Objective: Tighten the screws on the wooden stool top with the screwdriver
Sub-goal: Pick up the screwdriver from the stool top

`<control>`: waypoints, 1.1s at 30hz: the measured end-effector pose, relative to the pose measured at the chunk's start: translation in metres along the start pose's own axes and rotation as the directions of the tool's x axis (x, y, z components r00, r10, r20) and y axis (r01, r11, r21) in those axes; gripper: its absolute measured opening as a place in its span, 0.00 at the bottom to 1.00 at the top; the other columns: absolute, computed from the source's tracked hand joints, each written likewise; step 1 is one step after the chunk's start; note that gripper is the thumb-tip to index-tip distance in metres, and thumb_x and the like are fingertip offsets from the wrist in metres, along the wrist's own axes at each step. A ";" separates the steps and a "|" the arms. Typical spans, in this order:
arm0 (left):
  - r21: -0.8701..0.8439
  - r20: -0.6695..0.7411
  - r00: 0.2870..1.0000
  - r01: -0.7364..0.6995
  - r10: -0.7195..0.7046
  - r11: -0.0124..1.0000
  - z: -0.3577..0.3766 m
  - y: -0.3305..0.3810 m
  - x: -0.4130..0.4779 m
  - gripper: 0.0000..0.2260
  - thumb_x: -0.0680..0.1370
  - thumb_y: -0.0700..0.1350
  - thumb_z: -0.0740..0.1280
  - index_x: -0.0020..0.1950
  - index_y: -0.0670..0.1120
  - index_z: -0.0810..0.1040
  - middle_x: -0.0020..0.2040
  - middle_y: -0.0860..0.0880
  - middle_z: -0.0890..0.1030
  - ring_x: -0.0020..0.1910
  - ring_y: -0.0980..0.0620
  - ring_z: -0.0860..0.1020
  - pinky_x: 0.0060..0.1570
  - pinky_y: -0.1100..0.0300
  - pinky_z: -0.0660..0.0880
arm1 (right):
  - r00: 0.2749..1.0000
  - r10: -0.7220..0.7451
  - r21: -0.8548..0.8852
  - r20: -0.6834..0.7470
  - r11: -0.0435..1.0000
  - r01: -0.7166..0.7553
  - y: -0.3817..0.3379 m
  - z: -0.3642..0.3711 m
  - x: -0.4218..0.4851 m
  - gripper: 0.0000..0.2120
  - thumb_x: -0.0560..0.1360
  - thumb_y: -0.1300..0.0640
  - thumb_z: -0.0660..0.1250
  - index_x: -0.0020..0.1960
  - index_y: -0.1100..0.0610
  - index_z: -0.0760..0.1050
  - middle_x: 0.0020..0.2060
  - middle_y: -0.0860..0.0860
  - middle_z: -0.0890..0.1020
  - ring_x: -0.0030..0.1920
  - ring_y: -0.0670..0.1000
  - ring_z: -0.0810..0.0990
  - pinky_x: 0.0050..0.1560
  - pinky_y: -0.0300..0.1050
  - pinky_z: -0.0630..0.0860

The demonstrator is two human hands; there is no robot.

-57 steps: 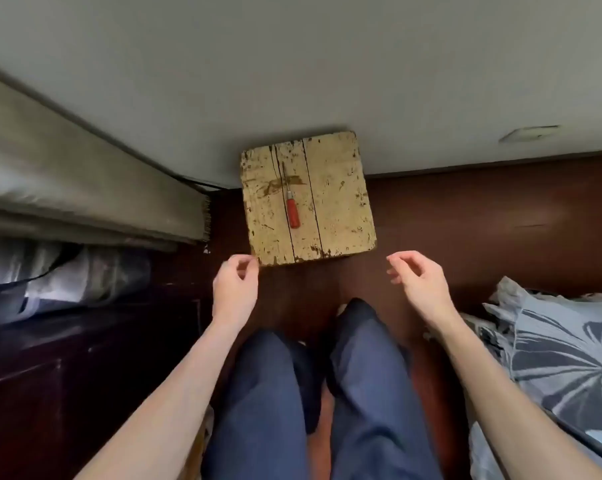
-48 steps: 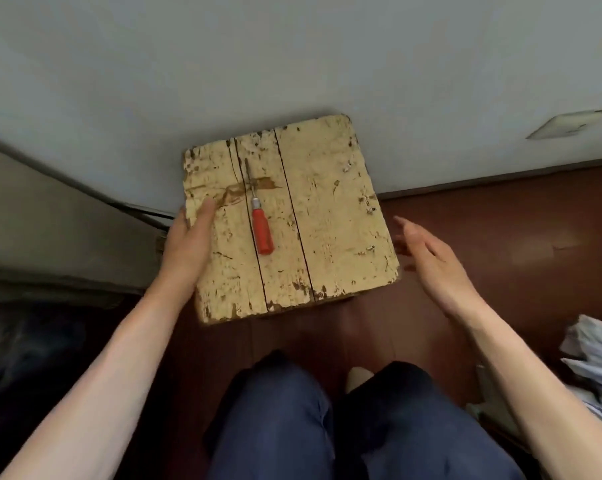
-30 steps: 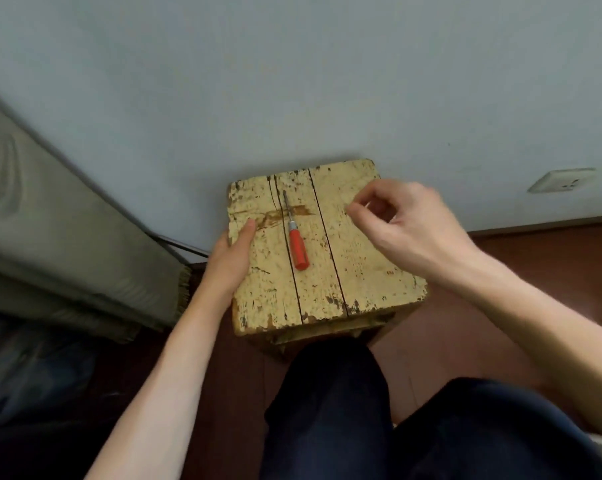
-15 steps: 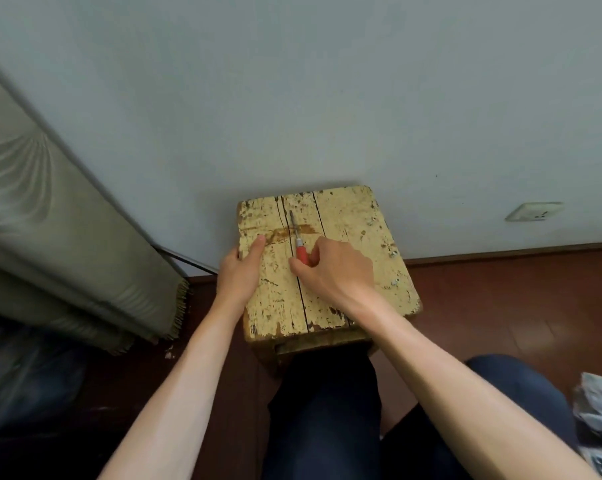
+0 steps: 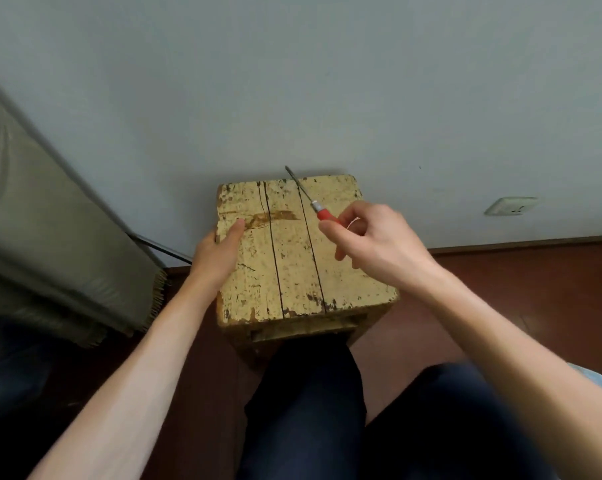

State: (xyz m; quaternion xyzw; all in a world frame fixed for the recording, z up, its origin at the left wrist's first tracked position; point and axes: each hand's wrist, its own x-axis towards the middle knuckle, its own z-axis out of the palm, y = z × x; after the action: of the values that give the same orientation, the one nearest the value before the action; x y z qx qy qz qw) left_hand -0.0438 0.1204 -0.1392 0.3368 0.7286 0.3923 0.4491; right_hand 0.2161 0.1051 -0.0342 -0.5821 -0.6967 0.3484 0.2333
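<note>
The wooden stool top (image 5: 289, 271) is a worn, cream-painted square of three planks, standing against the wall between my knees. My left hand (image 5: 216, 254) grips its left edge, thumb lying on the top. My right hand (image 5: 372, 240) hovers over the right plank and holds the screwdriver (image 5: 313, 202) by its red handle. The thin metal shaft points up and away toward the wall, lifted off the wood. I cannot make out the screws on the mottled paint.
A pale wall (image 5: 327, 81) rises right behind the stool, with a socket (image 5: 510, 206) low on the right. A grey-green curtain (image 5: 50, 237) hangs at the left. Dark red-brown floor (image 5: 517, 289) surrounds the stool; my legs (image 5: 310, 410) sit below.
My right hand has taken the screwdriver off the middle plank and lifted it to the right, its tip now in the air. The left hand stays on the stool's edge.
</note>
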 end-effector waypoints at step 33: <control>-0.022 -0.027 0.993 0.113 -0.113 0.993 -0.015 -0.053 -0.102 0.33 0.72 0.73 0.65 0.72 0.56 0.72 0.61 0.54 0.82 0.57 0.51 0.82 0.53 0.50 0.79 | 0.863 0.356 0.875 -0.359 0.451 0.177 0.080 -0.026 -0.161 0.08 0.79 0.44 0.75 0.54 0.48 0.83 0.48 0.53 0.89 0.51 0.54 0.90 0.54 0.45 0.84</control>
State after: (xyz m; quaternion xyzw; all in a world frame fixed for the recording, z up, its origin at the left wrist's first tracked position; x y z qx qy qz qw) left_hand -0.0270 0.0058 -0.1420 0.2848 0.7486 0.3784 0.4639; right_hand 0.3210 -0.0395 -0.0651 -0.4790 -0.2927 0.5097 0.6520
